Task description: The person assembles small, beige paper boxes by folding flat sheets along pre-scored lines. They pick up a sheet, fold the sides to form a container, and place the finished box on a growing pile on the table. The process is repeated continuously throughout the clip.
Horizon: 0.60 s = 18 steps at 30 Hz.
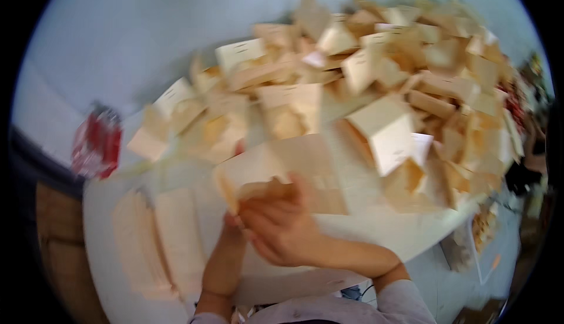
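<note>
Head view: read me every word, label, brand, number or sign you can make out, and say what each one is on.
None can be read.
Held paper: no readable text.
White flap to its right: short dark marks, too blurred to tell whether print or staples.
Cards behind: similar dark marks, too small and blurred.
Red packet at left: too blurred to tell.

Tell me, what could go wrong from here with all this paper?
The folded brown paper might crease or tear, since the right hand is up against it; blur hides how firmly. The heaped paper pieces lie loosely over one another, so a nudge could perhaps make some slide.
</note>
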Each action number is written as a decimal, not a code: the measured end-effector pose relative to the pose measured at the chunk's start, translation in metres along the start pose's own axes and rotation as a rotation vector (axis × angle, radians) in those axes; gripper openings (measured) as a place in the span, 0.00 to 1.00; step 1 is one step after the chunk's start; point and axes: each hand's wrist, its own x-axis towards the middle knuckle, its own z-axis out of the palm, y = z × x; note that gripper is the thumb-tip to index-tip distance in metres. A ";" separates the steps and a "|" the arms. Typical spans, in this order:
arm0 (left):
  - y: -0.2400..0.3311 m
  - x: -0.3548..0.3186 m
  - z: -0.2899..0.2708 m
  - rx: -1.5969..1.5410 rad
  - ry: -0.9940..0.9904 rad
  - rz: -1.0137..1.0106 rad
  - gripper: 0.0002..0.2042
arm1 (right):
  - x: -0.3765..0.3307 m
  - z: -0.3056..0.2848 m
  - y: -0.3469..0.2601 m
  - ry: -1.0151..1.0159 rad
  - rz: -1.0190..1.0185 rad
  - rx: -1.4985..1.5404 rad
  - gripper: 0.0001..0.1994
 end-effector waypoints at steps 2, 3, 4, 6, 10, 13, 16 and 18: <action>0.010 -0.012 0.015 -0.038 -0.020 0.045 0.24 | 0.005 -0.005 -0.015 0.070 -0.154 0.081 0.09; 0.006 -0.003 0.008 -0.106 -0.082 0.023 0.24 | 0.004 -0.009 -0.013 0.109 -0.208 0.040 0.10; 0.005 -0.001 0.007 -0.161 -0.131 0.007 0.24 | 0.002 -0.011 -0.012 0.153 -0.236 0.033 0.10; 0.007 0.001 0.005 -0.230 -0.203 -0.014 0.24 | -0.001 -0.017 -0.012 0.255 -0.297 0.012 0.10; 0.015 -0.002 0.001 -0.323 -0.314 -0.059 0.24 | -0.007 -0.023 -0.008 0.346 -0.358 0.014 0.10; 0.013 -0.002 -0.002 -0.389 -0.377 -0.095 0.24 | -0.012 -0.028 -0.002 0.382 -0.354 -0.014 0.08; 0.014 0.002 -0.003 -0.441 -0.424 -0.143 0.24 | -0.014 -0.026 -0.001 0.449 -0.375 0.002 0.08; 0.015 0.004 -0.007 -0.428 -0.427 -0.138 0.24 | -0.017 -0.020 0.001 0.503 -0.404 0.009 0.08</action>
